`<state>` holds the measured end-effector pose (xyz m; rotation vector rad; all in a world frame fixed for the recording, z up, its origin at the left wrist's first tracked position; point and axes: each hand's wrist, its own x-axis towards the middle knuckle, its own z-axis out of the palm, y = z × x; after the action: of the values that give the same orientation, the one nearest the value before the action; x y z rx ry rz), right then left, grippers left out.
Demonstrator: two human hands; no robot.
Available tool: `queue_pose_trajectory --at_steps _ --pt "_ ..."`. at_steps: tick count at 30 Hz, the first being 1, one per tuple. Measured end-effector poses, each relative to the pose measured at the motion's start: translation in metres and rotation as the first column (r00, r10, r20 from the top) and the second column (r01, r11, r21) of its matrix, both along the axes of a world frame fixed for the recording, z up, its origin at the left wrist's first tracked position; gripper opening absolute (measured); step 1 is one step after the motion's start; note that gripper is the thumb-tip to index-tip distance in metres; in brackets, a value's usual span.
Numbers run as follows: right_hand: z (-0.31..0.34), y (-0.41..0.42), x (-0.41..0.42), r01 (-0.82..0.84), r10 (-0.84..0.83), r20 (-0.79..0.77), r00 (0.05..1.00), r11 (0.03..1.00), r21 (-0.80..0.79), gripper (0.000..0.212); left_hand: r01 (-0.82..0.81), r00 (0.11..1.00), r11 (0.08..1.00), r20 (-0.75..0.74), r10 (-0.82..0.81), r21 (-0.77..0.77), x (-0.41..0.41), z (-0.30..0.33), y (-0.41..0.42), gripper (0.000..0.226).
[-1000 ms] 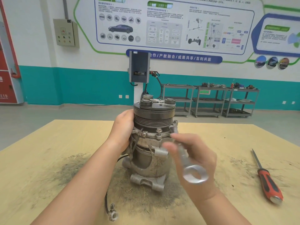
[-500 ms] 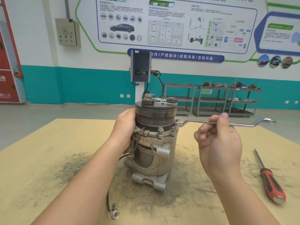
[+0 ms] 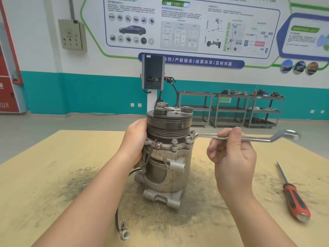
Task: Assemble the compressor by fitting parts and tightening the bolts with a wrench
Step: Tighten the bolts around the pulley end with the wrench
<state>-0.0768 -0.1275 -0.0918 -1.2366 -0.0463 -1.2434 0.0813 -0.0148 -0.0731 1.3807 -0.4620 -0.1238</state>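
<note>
A grey metal compressor stands upright in the middle of the wooden table, with a dark grooved pulley on top. My left hand grips its left side at the pulley and flange. My right hand pinches the shaft of a long silver ring wrench between thumb and fingers. The wrench lies level and points right, and its near ring sits on a bolt at the right of the compressor's flange. Other flange bolts show along the front.
A red-handled screwdriver lies on the table at the right. A black cable with a metal terminal trails from the compressor toward the front. Dark grime covers the table around the compressor. Metal shelf carts stand far behind.
My right hand swung the wrench from pointing toward me round to the right. Over the last half second it hardly moved, and my left hand stayed on the compressor.
</note>
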Motion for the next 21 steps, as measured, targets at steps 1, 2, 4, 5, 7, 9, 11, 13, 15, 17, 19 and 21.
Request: queue_pose_trajectory --at_steps 1,2,4,5,7,9,11,13,15,17,19,21 --pt "-0.004 0.005 0.001 0.11 -0.105 0.041 0.994 0.987 -0.121 0.036 -0.003 1.0 1.0 0.004 0.003 0.002 0.0 0.0 0.0 0.041" --pt "-0.008 0.009 0.002 0.193 -0.172 0.103 0.98 0.948 -0.253 0.033 -0.005 1.0 1.0 0.009 0.005 0.002 0.0 0.0 0.0 0.04" --pt "-0.014 0.018 0.004 0.278 -0.211 0.187 0.96 0.806 -0.522 0.028 -0.006 1.0 1.0 0.014 0.006 0.001 0.0 0.0 0.0 0.038" --pt "-0.017 0.021 0.006 0.313 -0.238 0.203 0.95 0.714 -0.626 0.028 -0.003 1.0 1.0 0.013 0.003 -0.003 0.0 0.0 0.0 0.038" --pt "-0.02 0.026 0.009 0.374 -0.314 0.23 0.921 0.555 -0.743 0.027 -0.002 1.0 1.0 0.009 0.002 -0.006 -0.001 0.0 0.0 0.037" --pt "-0.02 0.028 0.009 0.387 -0.346 0.225 0.911 0.524 -0.759 0.027 -0.002 1.0 1.0 0.002 0.002 -0.004 -0.001 0.001 0.0 0.038" --pt "-0.014 0.029 0.006 0.34 -0.299 0.182 0.937 0.65 -0.68 0.028 -0.003 1.0 1.0 -0.001 0.003 -0.004 -0.002 0.001 0.001 0.039" --pt "-0.005 0.023 0.0 0.246 -0.204 0.14 0.969 0.859 -0.45 0.026 -0.003 1.0 1.0 -0.007 0.003 -0.004 -0.003 0.002 0.001 0.038" --pt "0.003 0.014 -0.006 0.126 -0.111 0.108 0.988 0.982 -0.143 0.034 -0.001 1.0 1.0 -0.017 0.001 -0.008 -0.002 0.002 0.001 0.038" --pt "0.008 0.005 -0.007 -0.023 0.016 0.078 0.997 0.995 0.095 0.04 -0.002 1.0 1.0 -0.021 0.002 0.006 -0.001 0.002 0.002 0.037" --pt "0.009 -0.003 -0.005 -0.138 0.128 0.058 0.99 0.964 0.228 0.04 0.0 1.0 1.0 -0.013 0.0 0.027 0.0 0.002 0.002 0.036" --pt "0.009 -0.009 -0.002 -0.249 0.241 0.065 0.968 0.921 0.3 0.042 -0.008 1.0 0.999 0.0 0.008 0.039 0.002 0.002 0.002 0.036"
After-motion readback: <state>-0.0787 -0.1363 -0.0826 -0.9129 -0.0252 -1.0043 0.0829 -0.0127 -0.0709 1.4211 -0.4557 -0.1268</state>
